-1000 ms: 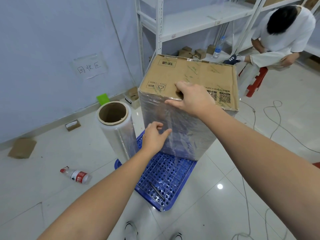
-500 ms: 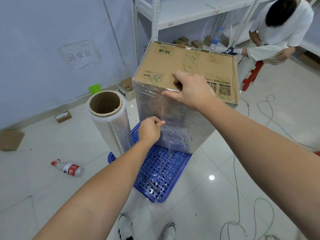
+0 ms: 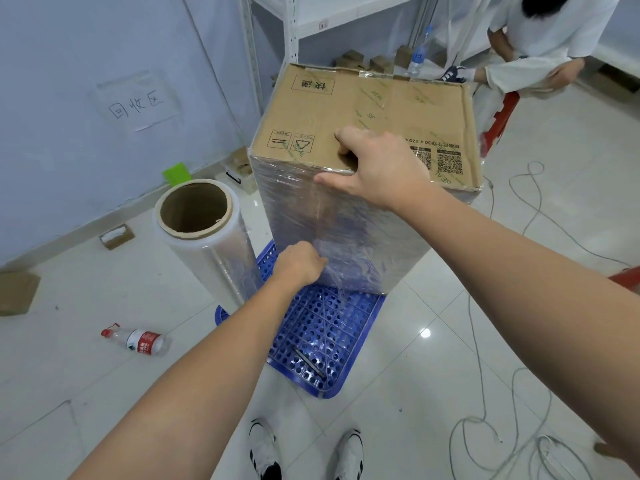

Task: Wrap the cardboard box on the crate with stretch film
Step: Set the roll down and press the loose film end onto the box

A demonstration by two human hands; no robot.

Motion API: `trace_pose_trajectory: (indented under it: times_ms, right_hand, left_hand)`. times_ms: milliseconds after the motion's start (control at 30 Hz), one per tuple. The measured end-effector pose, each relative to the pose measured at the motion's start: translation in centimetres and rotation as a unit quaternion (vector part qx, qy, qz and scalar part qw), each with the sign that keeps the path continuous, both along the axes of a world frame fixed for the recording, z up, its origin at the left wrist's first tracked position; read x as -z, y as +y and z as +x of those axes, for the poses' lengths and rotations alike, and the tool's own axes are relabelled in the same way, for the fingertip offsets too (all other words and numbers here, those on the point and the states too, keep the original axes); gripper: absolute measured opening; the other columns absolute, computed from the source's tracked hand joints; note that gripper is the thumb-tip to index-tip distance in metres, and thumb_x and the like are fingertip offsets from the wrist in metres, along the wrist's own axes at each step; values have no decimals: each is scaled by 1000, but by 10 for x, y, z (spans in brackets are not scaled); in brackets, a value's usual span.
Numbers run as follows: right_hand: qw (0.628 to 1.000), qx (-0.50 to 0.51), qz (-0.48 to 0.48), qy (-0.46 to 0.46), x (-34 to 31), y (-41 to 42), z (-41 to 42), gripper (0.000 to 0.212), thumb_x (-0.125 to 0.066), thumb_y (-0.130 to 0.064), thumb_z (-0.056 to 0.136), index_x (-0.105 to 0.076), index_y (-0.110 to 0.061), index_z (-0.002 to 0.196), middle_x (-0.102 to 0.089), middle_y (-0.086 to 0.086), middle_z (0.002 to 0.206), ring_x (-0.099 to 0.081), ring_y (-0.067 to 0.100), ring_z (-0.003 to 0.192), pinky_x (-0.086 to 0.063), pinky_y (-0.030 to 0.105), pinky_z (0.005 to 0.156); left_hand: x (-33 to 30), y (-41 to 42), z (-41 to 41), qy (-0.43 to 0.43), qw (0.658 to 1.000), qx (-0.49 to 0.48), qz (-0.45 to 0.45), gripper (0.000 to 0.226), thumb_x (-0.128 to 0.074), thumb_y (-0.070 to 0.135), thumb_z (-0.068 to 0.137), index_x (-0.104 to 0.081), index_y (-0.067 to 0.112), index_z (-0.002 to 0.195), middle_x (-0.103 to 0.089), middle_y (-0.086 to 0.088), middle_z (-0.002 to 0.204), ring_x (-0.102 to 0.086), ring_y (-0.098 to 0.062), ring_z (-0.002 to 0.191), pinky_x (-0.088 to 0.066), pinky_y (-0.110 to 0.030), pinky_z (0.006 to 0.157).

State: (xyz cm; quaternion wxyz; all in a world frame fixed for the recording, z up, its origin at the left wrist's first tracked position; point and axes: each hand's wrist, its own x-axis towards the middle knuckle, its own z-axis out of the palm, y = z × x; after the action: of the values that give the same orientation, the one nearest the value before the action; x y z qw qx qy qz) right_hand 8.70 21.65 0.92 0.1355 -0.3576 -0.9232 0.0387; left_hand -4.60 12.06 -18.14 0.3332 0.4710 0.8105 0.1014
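Note:
A tall cardboard box (image 3: 381, 109) stands on a blue perforated plastic crate (image 3: 332, 341). Clear stretch film (image 3: 363, 237) covers the box's near side. My right hand (image 3: 377, 168) rests on the box's top near edge, thumb pressed on the film at the rim and fingers bent on the top. Lower down, my left hand (image 3: 298, 265) has its fingers curled against the film near the box's bottom; it seems to pinch the loose film. An upright roll of stretch film (image 3: 207, 244) stands on the floor left of the box.
A plastic bottle (image 3: 138, 341) lies on the white tile floor at left. Small cardboard pieces (image 3: 17, 292) lie along the wall. White shelving (image 3: 294, 29) stands behind. A seated person (image 3: 540, 46) is at the back right. Cables (image 3: 502, 427) trail over the floor at right.
My left hand has slid down the film-covered side toward the box's bottom and its fingers have curled tighter. My right hand stays on the top edge. The camera has come closer.

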Motion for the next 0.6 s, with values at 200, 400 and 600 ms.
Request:
trace_pose_trajectory:
  times_ms: [200, 400, 600]
  right_hand:
    - [1000, -2, 10, 12, 2, 1, 0, 63, -51, -79, 78, -51, -19, 99, -61, -5, 96, -58, 21, 82, -52, 41, 73]
    - [1000, -4, 18, 19, 5, 2, -1, 66, -48, -80, 77, -53, -19, 101, -61, -6, 95, -59, 20, 81, -52, 40, 71]
    - [1000, -7, 14, 25, 3, 1, -1, 68, -49, -80, 77, -55, -18, 105, -62, -5, 96, -59, 20, 82, -52, 40, 73]
  left_hand:
    - [29, -4, 13, 1, 999, 25, -32, 58, -53, 69, 96, -56, 18, 68, -59, -4, 65, -58, -25, 60, -47, -34, 59]
    - [50, -2, 12, -49, 996, -28, 66, 37, -55, 40, 106, -79, 17, 91, -67, 8, 67, -63, -14, 65, -50, -31, 63]
    - [51, 8, -5, 28, 999, 1, 43, 50, -57, 52, 102, -71, 9, 82, -70, -10, 75, -66, -31, 72, -49, -37, 60]
